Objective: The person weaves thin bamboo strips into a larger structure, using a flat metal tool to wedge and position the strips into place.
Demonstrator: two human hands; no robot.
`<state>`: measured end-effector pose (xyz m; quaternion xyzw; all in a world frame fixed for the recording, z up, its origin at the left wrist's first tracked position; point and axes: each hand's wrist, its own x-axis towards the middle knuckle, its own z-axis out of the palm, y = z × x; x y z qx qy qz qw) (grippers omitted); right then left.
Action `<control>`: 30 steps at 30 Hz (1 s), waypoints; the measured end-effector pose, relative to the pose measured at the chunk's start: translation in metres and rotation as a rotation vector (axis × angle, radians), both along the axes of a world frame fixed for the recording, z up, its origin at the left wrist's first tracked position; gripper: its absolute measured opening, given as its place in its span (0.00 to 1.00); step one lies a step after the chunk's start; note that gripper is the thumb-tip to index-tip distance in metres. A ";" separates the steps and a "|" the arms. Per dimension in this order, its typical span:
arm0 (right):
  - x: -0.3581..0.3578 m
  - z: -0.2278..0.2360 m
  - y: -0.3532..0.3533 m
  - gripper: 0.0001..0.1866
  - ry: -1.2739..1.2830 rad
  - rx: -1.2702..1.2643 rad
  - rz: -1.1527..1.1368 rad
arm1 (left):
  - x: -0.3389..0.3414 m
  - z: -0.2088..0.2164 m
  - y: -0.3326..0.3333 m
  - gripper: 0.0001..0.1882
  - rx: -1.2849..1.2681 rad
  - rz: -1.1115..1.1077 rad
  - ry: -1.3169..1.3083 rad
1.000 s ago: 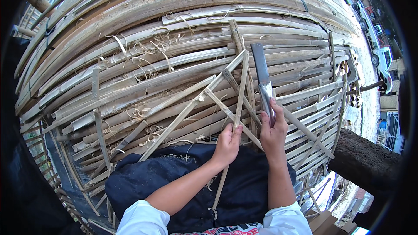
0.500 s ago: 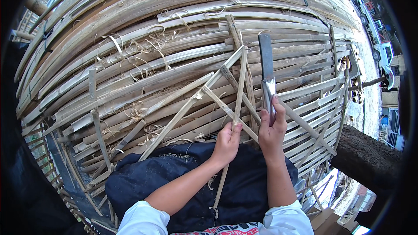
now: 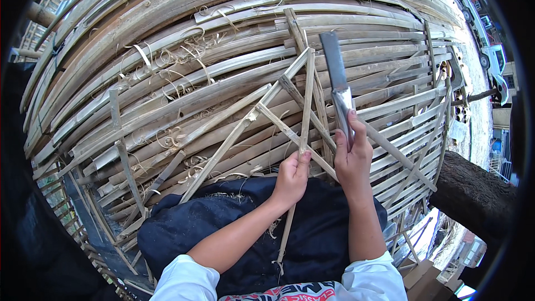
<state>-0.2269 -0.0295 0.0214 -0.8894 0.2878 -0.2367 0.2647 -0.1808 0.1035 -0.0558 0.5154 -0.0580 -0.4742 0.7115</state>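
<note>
Pinched in my left hand (image 3: 291,179) is a narrow bamboo strip (image 3: 307,100). Its upper end meets the top of a slanted bamboo stick, and its frayed lower end hangs over the dark cloth on my lap (image 3: 223,239). My right hand (image 3: 354,159) is wrapped round the metal handle of a long knife (image 3: 334,61). The flat, square-ended blade points up and away, tilted slightly left, to the right of the strip and apart from it. Just beyond my left hand, a crosswise bamboo stick (image 3: 278,125) passes by the strip.
Long split bamboo slats (image 3: 234,72) lie stacked ahead, with curled shavings (image 3: 178,67) scattered over them. Thin upright sticks (image 3: 120,139) lean at the left. A thick dark trunk (image 3: 473,200) stands at the right, and a white truck (image 3: 493,64) is parked beyond.
The knife blade has tipped to the left, and my right hand has shifted slightly right. My left hand keeps its pinch on the bamboo strip. The whole view has shifted a little.
</note>
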 end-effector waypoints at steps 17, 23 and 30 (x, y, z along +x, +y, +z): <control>0.002 -0.002 0.002 0.18 0.071 -0.014 0.041 | 0.000 -0.001 0.000 0.18 0.028 0.003 -0.097; 0.006 0.003 0.000 0.19 0.060 -0.035 0.058 | 0.002 0.002 0.003 0.18 0.037 0.004 -0.097; 0.000 0.005 -0.002 0.21 -0.054 0.098 -0.005 | 0.001 0.004 0.002 0.21 0.074 -0.004 -0.032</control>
